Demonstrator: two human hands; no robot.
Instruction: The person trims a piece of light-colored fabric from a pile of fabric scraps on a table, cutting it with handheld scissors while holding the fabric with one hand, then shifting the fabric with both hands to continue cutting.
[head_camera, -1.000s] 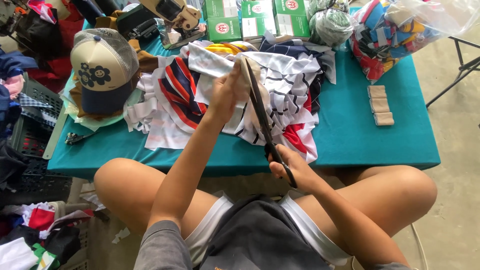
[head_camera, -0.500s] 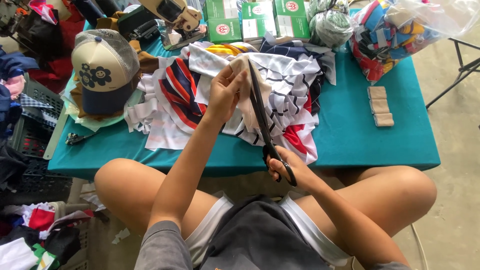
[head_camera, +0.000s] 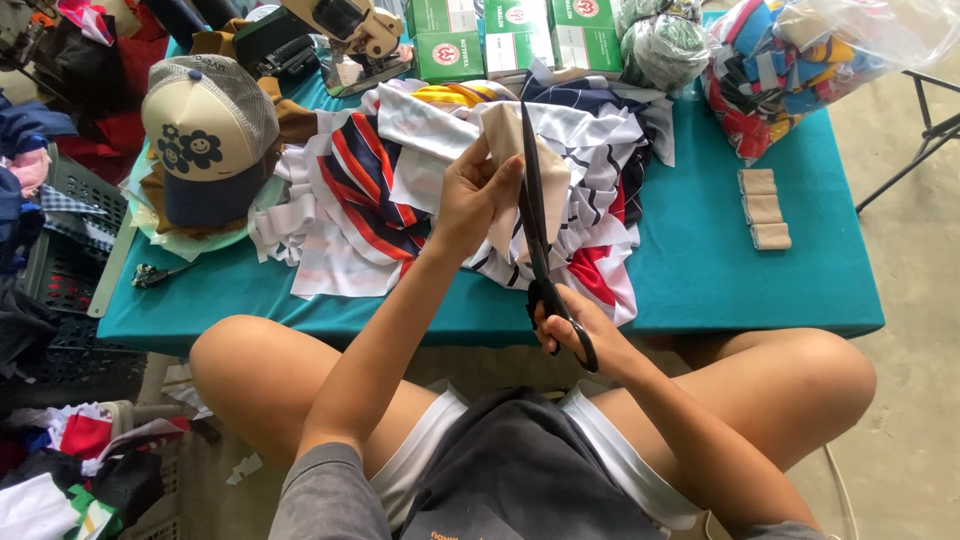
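The left hand (head_camera: 478, 195) is pinching a beige fabric piece (head_camera: 520, 165) upright above the pile, fingers clamped together on its left edge, while the right hand (head_camera: 580, 325) is gripping the black handles of long scissors (head_camera: 535, 220), fingers closed through the loops; the blades are lying nearly together along the fabric, and whether they are actually biting into it is hard to make out. The scissor handles are partly hidden by the fingers. Under both hands a heap of striped cloth scraps (head_camera: 380, 190) is covering the teal counter (head_camera: 740, 290), with a cap (head_camera: 205, 130) sitting to the left, three small beige rolls (head_camera: 765, 208) lying to the right, and green boxes (head_camera: 500, 35) being cut off at the top edge. A bagged bundle of colourful cloth (head_camera: 800, 60) is sitting at the far right corner, over a concrete floor (head_camera: 910, 300)
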